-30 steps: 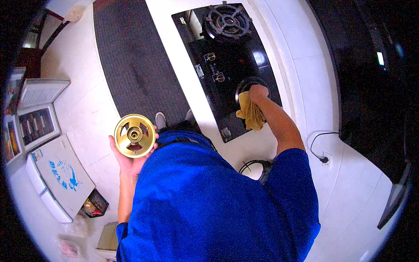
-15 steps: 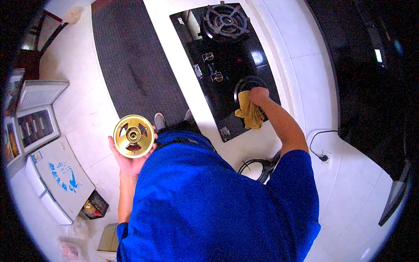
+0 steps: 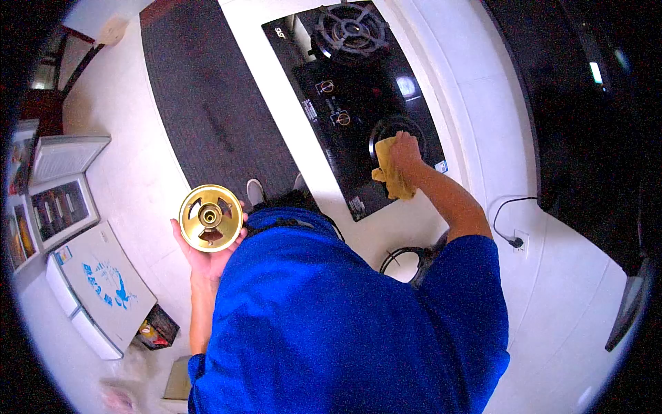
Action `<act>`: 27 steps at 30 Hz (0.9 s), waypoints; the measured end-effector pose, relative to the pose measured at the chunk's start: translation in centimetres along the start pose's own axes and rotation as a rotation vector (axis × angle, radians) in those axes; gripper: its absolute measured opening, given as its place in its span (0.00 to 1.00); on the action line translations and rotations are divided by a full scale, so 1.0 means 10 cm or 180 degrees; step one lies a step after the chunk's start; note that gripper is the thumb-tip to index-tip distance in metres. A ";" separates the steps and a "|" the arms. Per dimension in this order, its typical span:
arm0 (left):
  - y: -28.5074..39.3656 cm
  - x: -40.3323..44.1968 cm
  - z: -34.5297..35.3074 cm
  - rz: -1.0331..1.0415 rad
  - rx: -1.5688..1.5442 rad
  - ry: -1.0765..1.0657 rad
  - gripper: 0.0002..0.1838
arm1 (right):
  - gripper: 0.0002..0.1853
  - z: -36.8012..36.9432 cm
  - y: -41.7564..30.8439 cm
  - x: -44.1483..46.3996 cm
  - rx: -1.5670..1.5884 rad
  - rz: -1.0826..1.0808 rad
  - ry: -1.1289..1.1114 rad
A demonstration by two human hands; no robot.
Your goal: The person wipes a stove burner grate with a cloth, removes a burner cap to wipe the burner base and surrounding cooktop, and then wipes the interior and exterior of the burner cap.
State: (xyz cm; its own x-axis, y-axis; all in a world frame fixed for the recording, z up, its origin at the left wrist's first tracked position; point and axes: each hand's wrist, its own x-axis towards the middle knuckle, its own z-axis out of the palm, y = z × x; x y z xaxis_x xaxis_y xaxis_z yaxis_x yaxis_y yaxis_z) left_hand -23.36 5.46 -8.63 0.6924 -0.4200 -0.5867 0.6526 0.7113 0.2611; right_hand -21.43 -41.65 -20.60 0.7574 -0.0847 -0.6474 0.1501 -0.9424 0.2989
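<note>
My left hand [image 3: 207, 259] is closed around the edge of a round, brass-coloured burner cap [image 3: 198, 231], which has three cutouts and a hole in its middle. It is held out over the floor, left of my body. With my right hand [image 3: 405, 153] I grip a yellow-brown cloth [image 3: 394, 178] at the near burner opening [image 3: 387, 128] of a black glass gas stove [image 3: 362, 148]. The cloth hangs down over the stove's near end. Part of the burner opening is hidden behind the cloth and my hand.
The stove's far burner [image 3: 353, 29] carries a pan support. Two knobs sit along its left side. A round black-rimmed object [image 3: 402, 259] lies near my right elbow. A plug [image 3: 516, 242] is in the wall socket. A dark mat [image 3: 214, 103] covers the floor; a white fridge [image 3: 103, 276] stands left.
My right hand and the top of the cloth have shifted slightly at the near burner opening. The burner cap stays in my left hand. The camera view has moved a little.
</note>
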 end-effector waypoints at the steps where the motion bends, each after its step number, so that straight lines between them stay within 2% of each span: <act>1: 0.00 0.00 0.01 0.0043 -0.0001 0.0099 0.56 | 0.14 0.10 0.04 0.04 0.0051 -0.0049 -0.0025; 3: 0.00 0.02 0.01 0.0050 -0.0071 0.0058 0.55 | 0.16 0.66 0.15 0.45 -0.0036 0.0127 0.0072; 6: -0.02 0.01 -0.02 0.0112 -0.0103 0.0205 0.55 | 0.17 0.88 0.16 0.76 -0.0216 0.0377 -0.0203; 9: -0.01 0.00 0.01 0.0073 0.0089 0.0183 0.55 | 0.18 0.13 0.02 0.45 -0.0167 0.0378 -0.0419; 10: -0.01 -0.01 0.04 0.0095 0.0140 0.0172 0.56 | 0.18 0.23 0.01 0.55 -0.0164 0.0360 -0.0423; 12: 0.03 0.00 -0.03 0.0051 0.0164 -0.0043 0.56 | 0.18 0.66 0.02 0.87 0.0273 0.0888 -0.0262; 13: 0.03 0.02 -0.06 -0.0002 0.0181 -0.0271 0.55 | 0.18 0.89 0.01 0.96 0.0271 0.0887 -0.0264; 15: 0.00 0.04 -0.08 0.0040 0.0026 -0.0154 0.56 | 0.17 1.24 0.01 1.07 0.0720 0.1110 0.0656; 17: 0.01 0.00 -0.12 0.0023 -0.0185 0.0148 0.56 | 0.14 0.95 -0.01 0.76 -0.0009 0.0265 0.0401; 18: 0.01 0.02 -0.17 -0.0009 -0.0322 0.0056 0.56 | 0.13 0.86 -0.03 0.65 -0.0260 -0.0055 0.0303; 19: 0.00 0.03 -0.22 -0.0068 -0.0651 0.0020 0.58 | 0.13 0.64 -0.06 0.54 -0.0023 -0.0121 0.0243; 22: 0.01 0.04 -0.13 -0.0035 -0.0523 -0.0206 0.58 | 0.13 0.06 -0.07 0.13 0.0578 -0.0487 0.0340; 26: 0.01 0.02 -0.05 0.0045 -0.0549 -0.0187 0.58 | 0.13 0.89 0.36 0.65 -0.0050 -0.1090 0.0861; 27: 0.01 0.01 -0.02 0.0061 -0.0556 -0.0186 0.58 | 0.13 1.12 0.40 0.81 -0.0086 -0.0551 0.0800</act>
State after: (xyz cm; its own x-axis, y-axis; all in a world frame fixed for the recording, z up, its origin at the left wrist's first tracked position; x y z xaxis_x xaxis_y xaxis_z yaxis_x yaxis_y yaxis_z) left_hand -23.30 5.58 -8.87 0.7242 -0.4339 -0.5360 0.5794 0.8044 0.1317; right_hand -21.85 -49.75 -32.48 0.8521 0.1622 -0.4976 0.3049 -0.9266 0.2201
